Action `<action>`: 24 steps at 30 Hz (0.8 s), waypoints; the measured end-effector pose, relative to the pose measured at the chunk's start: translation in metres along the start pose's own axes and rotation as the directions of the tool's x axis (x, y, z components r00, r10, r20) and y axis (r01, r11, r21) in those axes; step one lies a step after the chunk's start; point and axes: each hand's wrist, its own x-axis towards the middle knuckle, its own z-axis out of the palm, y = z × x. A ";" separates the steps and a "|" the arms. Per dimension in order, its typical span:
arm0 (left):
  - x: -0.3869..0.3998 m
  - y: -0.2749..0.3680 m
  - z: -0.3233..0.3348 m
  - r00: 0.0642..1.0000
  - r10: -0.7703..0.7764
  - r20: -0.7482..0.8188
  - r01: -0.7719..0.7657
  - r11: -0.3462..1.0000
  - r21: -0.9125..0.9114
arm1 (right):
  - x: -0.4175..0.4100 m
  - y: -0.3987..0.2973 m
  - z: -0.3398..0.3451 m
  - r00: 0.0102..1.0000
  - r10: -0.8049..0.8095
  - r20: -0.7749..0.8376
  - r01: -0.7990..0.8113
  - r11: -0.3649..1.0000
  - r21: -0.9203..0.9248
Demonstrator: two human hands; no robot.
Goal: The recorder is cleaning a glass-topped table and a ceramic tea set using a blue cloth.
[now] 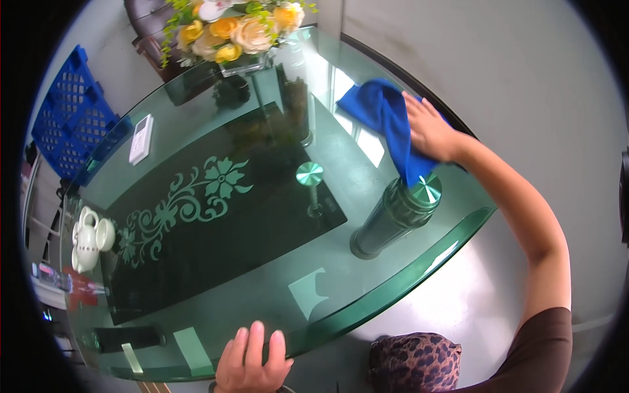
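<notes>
My right hand (pixel 430 127) lies flat, fingers extended, over a bunched blue cloth (pixel 381 108) on the glass tabletop (pixel 265 290). The cloth sits near the far right edge, one corner hanging over a round metal disc (pixel 428 190) above a table leg. My left hand (pixel 253 361) is at the near edge of the glass, fingers spread and holding nothing. Whether its palm rests on the glass, I cannot tell. Beneath the clear top is a dark panel (pixel 275 221) with a pale floral pattern.
Yellow and cream flowers (pixel 241 34) stand at the far end. A white remote control (pixel 141 139) lies towards the left edge, and a white teapot (pixel 87 250) stands at the left. Beyond are a blue plastic pallet (pixel 73 118) and a brown leather chair (pixel 152 19). A wall (pixel 491 73) borders the right.
</notes>
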 end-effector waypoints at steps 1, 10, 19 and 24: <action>-0.004 0.000 0.002 0.999 0.041 0.029 -0.042 0.999 0.021 | -0.013 -0.019 -0.002 0.992 -0.092 0.082 0.098 0.992 -0.081; -0.006 0.011 -0.008 0.996 -0.046 0.081 0.053 0.994 -0.093 | -0.088 -0.194 0.002 0.804 -0.592 0.055 0.590 0.806 0.049; -0.034 0.033 0.003 0.979 0.140 -0.146 -0.193 0.425 -0.885 | -0.071 0.026 -0.015 0.990 0.140 -0.031 -0.140 0.990 -0.018; -0.078 0.047 0.022 0.947 0.250 0.199 0.126 0.281 -0.952 | -0.072 -0.105 -0.010 0.974 -0.169 0.151 0.147 0.979 0.141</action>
